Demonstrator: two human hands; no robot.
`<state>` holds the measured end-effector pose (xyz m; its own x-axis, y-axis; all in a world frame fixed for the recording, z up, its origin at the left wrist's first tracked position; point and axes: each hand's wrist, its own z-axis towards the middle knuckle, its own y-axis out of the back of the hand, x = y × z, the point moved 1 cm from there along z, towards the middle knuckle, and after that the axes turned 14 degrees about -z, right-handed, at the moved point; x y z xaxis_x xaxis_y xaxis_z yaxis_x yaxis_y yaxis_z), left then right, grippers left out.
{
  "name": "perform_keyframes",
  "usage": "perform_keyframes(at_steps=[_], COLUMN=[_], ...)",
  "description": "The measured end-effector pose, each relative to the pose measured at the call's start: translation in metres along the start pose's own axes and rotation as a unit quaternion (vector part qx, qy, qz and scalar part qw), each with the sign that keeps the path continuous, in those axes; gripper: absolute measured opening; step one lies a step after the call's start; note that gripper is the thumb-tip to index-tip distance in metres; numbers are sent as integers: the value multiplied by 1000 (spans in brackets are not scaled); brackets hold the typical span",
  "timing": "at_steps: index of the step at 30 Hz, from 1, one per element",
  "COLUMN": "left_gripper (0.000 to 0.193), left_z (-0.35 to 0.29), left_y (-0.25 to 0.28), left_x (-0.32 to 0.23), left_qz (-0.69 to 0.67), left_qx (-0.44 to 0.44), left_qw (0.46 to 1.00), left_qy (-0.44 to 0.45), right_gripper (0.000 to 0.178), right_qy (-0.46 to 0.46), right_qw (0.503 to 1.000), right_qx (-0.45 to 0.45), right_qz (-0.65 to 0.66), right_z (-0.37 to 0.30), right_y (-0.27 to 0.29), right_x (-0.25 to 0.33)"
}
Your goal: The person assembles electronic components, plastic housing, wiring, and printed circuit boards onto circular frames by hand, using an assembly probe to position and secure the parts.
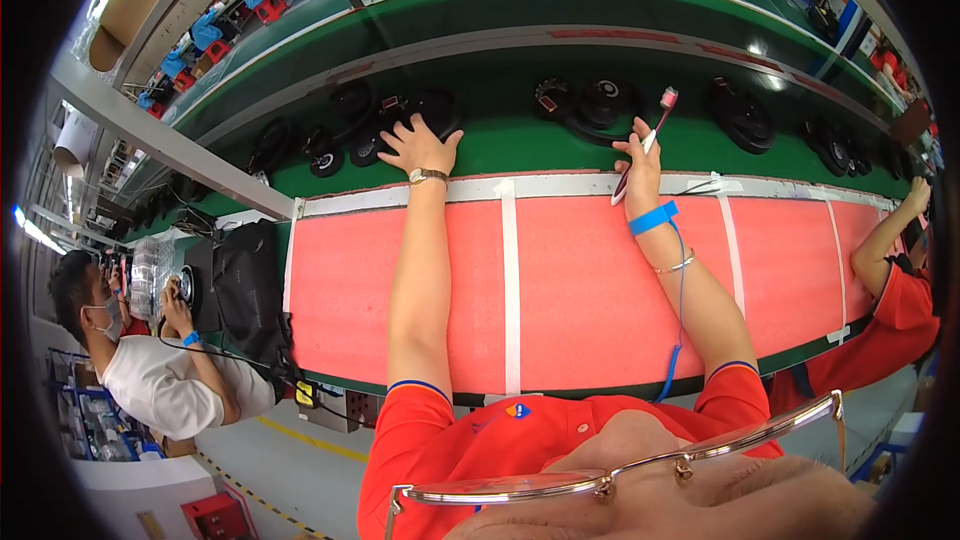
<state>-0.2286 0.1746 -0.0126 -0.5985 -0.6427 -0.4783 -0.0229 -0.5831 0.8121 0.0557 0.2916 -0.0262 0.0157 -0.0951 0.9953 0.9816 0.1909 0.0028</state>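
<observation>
My left hand lies with its fingers spread at the near edge of a black round unit on the green conveyor belt. Whether the fingertips press on that unit or just hover over it, I cannot tell. In my right hand is a toothbrush, its reddish-and-white handle between the fingers and its pinkish head pointing up and away. Beyond this hand sits another black round unit, apart from the brush. A blue wrist strap with a coiled cord circles my right wrist.
Pink padding with white tape strips covers the near bench. More black units line the belt. A grey post and a black bag stand left. A person works there; another person's arm reaches in from the right.
</observation>
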Motion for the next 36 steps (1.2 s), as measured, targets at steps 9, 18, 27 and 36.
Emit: perform_keyframes(at_steps=[9,18,27,36], left_gripper=[62,45,56,48], left_z=[-4,-26,-105,-100], left_y=[-14,-14,10,37], left_x=[-37,-74,-124,-125], left_qz=[-8,3,-184,-137], left_qx=[37,39,282,172], left_qw=[998,997,934,948], left_qy=[57,-70,-116,-231], right_gripper=[29,25,62,51], right_qy=[148,88,-56,-115], right_qw=[978,972,955,945], right_qx=[127,203,230,298], right_qz=[-77,-81,-177,-66], right_z=[-14,-17,-31,-2], right_y=[-13,-10,-7,-7], right_x=[21,33,26,16])
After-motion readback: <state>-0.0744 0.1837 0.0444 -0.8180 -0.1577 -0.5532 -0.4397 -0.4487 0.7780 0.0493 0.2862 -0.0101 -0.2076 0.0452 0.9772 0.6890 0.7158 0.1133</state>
